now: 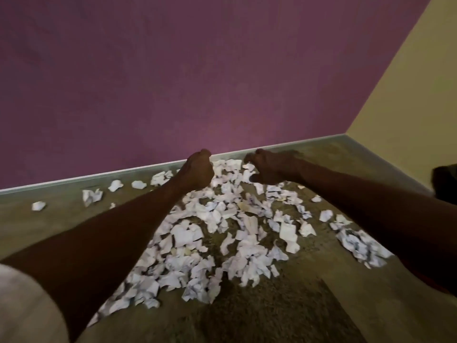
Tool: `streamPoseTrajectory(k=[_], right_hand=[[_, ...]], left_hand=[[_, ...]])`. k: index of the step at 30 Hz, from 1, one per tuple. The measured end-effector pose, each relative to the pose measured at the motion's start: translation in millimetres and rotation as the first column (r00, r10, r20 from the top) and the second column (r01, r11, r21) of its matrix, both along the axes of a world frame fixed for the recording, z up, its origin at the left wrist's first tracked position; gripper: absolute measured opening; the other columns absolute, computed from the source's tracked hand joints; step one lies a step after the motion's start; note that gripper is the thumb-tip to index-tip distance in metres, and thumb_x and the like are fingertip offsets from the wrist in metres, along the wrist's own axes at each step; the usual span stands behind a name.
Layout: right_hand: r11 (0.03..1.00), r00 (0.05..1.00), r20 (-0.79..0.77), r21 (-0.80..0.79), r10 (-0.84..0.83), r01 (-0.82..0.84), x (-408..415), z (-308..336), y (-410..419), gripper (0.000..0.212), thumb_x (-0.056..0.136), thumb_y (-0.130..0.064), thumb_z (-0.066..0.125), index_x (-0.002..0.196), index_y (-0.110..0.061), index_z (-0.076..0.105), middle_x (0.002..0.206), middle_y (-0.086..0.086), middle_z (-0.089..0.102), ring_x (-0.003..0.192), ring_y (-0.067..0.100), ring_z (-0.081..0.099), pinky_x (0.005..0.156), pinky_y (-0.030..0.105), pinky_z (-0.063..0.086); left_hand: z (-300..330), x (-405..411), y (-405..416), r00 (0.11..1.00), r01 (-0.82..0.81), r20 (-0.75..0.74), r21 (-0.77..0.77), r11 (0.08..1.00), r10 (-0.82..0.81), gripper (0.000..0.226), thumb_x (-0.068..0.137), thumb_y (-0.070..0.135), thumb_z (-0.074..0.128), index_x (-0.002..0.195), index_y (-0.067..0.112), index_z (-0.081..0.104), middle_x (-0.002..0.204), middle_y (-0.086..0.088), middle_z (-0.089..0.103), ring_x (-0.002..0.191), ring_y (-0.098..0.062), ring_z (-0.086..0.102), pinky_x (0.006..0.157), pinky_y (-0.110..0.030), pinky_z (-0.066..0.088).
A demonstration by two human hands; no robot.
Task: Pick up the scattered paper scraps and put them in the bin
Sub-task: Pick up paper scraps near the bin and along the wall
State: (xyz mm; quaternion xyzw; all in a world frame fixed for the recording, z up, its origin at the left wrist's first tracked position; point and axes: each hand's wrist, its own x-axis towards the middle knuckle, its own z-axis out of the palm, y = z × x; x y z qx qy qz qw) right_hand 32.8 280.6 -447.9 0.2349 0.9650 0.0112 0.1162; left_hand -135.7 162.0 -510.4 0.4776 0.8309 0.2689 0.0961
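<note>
At the lower left of the frame a pale sleeve (27, 308) edges in, and both bare forearms run from the bottom corners up toward the middle. Between them, on the brown carpet (259, 313), lie the paper scraps (210, 233): a dense drift of crumpled white pieces from lower centre up to the skirting board (74, 180), with a separate clump at the right (361, 246) and a few stray balls along the left (92, 196).

They look light and soft, already crushed, so they should compress readily; raking a bunch together and squeezing it from both sides would likely carry more than picking single pieces, though loose ones may slip out of an overfull handful.

Farther up, the left hand (199, 173) is curled into a fist; nothing shows in it. The right hand (268, 168) hangs just beside it with fingers bent clawlike and spread, holding nothing visible. Both hover above the far end of the drift.

Behind stands a purple wall (173, 70), meeting a yellow wall (415, 82) at the upper right. No bin is in sight; a dark shape (445, 181) at the right edge is unclear.
</note>
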Motion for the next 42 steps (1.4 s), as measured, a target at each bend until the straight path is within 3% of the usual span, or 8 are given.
streamPoseTrajectory(k=[10,14,16,19,23,32,36,42], right_hand=[[0.922,0.927,0.209,-0.302,0.311,-0.242,-72,-122,-49,0.071,0.094,-0.04,0.059,0.148,-0.007,0.027,0.149,0.021,0.034,0.136,0.033,0.036,0.109,0.038,0.034],[0.886,0.872,0.289,-0.371,0.394,-0.277,-88,-149,-69,0.107,0.075,-0.06,0.073,0.154,-0.019,0.012,0.157,0.015,0.018,0.142,0.033,0.027,0.113,0.046,0.032],[0.855,0.863,0.282,-0.445,0.418,-0.268,-90,-157,-72,0.122,0.066,-0.058,0.081,0.154,-0.026,0.003,0.161,0.011,0.008,0.145,0.032,0.019,0.115,0.047,0.029],[0.824,0.872,0.248,-0.507,0.423,-0.255,-88,-167,-74,0.135,0.056,-0.054,0.089,0.152,-0.035,-0.003,0.161,0.006,-0.002,0.147,0.034,0.011,0.113,0.051,0.03],[0.822,0.889,0.225,-0.518,0.398,-0.237,-91,-180,-75,0.142,0.05,-0.056,0.09,0.151,-0.038,-0.008,0.16,0.005,-0.02,0.148,0.038,-0.001,0.114,0.057,0.026],[0.822,0.849,0.236,-0.465,0.472,-0.328,-87,-207,-122,0.145,0.048,-0.075,0.079,0.147,-0.041,-0.021,0.156,0.005,-0.034,0.143,0.044,-0.022,0.104,0.079,0.008],[0.815,0.849,0.138,-0.392,0.51,-0.426,-71,-220,-144,0.131,0.052,-0.083,0.068,0.149,-0.042,-0.01,0.159,0.008,-0.024,0.144,0.05,-0.011,0.1,0.081,0.009],[0.837,0.865,-0.095,-0.222,0.492,-0.5,-61,-231,-153,0.08,0.072,-0.061,0.069,0.136,-0.032,0.031,0.149,0.015,0.02,0.131,0.045,0.029,0.092,0.059,0.045]], left_hand=[[-35,-59,-152,0.985,-0.172,-0.076,-0.337,0.926,0.155,0.044,0.096,0.026,0.054,0.131,-0.001,0.047,0.126,-0.024,0.057,0.115,-0.035,0.056,0.089,-0.031,0.041],[-61,-50,-194,0.95,-0.253,0.013,-0.547,0.798,0.311,0.121,0.052,0.085,0.066,0.145,0.018,0.027,0.142,-0.014,0.044,0.126,-0.035,0.047,0.103,-0.045,0.043],[-81,-41,-213,0.938,-0.272,-0.007,-0.634,0.724,0.346,0.143,0.04,0.096,0.057,0.152,0.028,0.002,0.159,-0.015,0.015,0.144,-0.044,0.014,0.114,-0.061,0.018],[-116,-36,-246,0.872,-0.388,-0.015,-0.632,0.671,0.49,0.14,0.039,0.098,0.051,0.15,0.04,-0.012,0.159,-0.017,-0.013,0.143,-0.047,-0.015,0.11,-0.07,0.002],[-156,-42,-269,0.765,-0.527,0.055,-0.519,0.673,0.641,0.14,0.027,0.106,0.04,0.149,0.048,0.001,0.16,-0.022,-0.005,0.145,-0.044,-0.01,0.111,-0.07,0.006],[-182,28,-244,0.919,-0.353,0.043,-0.359,0.864,0.393,0.144,0.023,0.103,0.05,0.147,0.045,0.005,0.158,-0.008,0.006,0.145,-0.031,0.007,0.117,-0.054,0.015],[-185,45,-244,0.941,-0.338,-0.119,-0.367,0.867,0.317,0.137,0.034,0.104,0.044,0.151,0.043,0.009,0.159,-0.006,0.004,0.144,-0.029,0.013,0.112,-0.053,0.024],[-180,43,-235,0.971,-0.235,-0.067,-0.403,0.884,0.228,0.082,0.074,0.074,0.057,0.144,0.043,0.03,0.153,-0.003,0.02,0.136,-0.023,0.031,0.099,-0.039,0.044]])
